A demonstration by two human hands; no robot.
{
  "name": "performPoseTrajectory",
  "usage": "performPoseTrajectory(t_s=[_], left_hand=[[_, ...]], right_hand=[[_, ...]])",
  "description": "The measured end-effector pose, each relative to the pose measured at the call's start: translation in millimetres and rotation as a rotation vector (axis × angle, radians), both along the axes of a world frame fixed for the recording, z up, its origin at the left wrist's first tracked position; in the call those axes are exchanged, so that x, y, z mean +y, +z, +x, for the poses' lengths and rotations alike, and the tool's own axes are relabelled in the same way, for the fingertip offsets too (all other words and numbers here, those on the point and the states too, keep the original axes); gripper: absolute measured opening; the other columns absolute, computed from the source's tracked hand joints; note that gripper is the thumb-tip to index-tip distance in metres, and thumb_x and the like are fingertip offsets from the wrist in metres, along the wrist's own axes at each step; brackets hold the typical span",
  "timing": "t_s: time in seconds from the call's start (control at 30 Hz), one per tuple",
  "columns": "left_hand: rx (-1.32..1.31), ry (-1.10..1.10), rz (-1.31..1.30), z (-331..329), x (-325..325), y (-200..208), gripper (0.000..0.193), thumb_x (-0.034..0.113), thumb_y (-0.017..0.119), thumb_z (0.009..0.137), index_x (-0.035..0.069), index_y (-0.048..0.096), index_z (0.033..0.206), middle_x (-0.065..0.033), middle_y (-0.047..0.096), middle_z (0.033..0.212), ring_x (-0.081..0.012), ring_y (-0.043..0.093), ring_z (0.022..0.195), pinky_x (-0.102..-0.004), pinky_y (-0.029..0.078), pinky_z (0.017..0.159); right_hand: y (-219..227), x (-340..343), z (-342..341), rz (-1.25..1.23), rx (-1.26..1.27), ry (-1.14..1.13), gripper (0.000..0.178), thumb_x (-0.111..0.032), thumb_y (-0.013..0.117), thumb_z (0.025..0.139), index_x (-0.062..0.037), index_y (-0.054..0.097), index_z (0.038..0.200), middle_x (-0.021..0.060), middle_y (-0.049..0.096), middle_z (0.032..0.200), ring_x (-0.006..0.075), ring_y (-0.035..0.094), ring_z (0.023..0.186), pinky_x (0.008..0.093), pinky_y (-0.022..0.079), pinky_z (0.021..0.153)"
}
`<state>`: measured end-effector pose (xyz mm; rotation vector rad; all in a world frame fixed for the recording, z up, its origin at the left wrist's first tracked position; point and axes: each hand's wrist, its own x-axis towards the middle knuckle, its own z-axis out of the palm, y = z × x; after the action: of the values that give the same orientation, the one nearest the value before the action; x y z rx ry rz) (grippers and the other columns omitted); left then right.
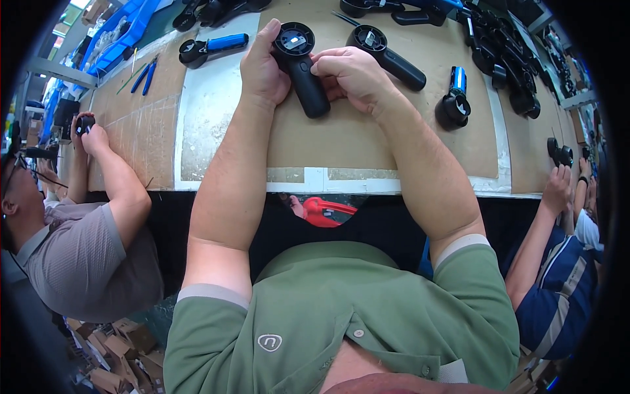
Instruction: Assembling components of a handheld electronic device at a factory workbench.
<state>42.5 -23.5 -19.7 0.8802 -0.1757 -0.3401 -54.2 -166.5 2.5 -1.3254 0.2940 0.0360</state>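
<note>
A black handheld fan (307,82), with a round open head and a straight handle, is held over the brown cardboard on the bench. My left hand (264,72) wraps its left side, the thumb up along the round head. From the right, my right hand (354,77) pinches the handle just below the head, fingers curled around its edge. Just beyond that hand lies a second black handheld fan (400,67). Fan parts with blue cylindrical batteries lie on either side, one battery (226,43) at the upper left and another battery (458,80) at the right.
Blue-handled pliers (144,75) lie at the left. Black fan parts (502,56) are heaped at the far right, beside a blue bin edge. A blue tray (121,36) stands at the upper left. Co-workers sit on both sides, one with a grey sleeve (92,230).
</note>
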Motion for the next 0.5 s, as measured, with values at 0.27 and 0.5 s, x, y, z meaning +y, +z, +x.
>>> performPoseTrajectory(t_s=[0.27, 0.5], left_hand=[[-0.024, 0.020, 0.033, 3.9, -0.6, -5.4, 0.043, 0.043, 0.076, 0.101, 0.004, 0.067, 0.117, -0.0107, 0.075, 0.100, -0.0204, 0.074, 0.085, -0.0310, 0.061, 0.081], [-0.058, 0.027, 0.056, 3.3, -1.7, -6.5, 0.041, 0.043, 0.077, 0.101, 0.005, 0.070, 0.114, -0.0078, 0.076, 0.100, -0.0182, 0.073, 0.086, -0.0301, 0.060, 0.082]], right_hand=[[3.8, 4.9, -1.1, -0.010, 0.005, -0.019, 0.028, -0.013, 0.074, 0.093, 0.0031, 0.075, 0.116, 0.0120, 0.073, 0.091, 0.0178, 0.067, 0.073, 0.0284, 0.057, 0.064], [3.6, 5.3, -0.2, -0.055, 0.003, 0.000, 0.023, -0.014, 0.073, 0.093, 0.0023, 0.077, 0.109, 0.0108, 0.072, 0.087, 0.0174, 0.066, 0.072, 0.0279, 0.056, 0.062]])
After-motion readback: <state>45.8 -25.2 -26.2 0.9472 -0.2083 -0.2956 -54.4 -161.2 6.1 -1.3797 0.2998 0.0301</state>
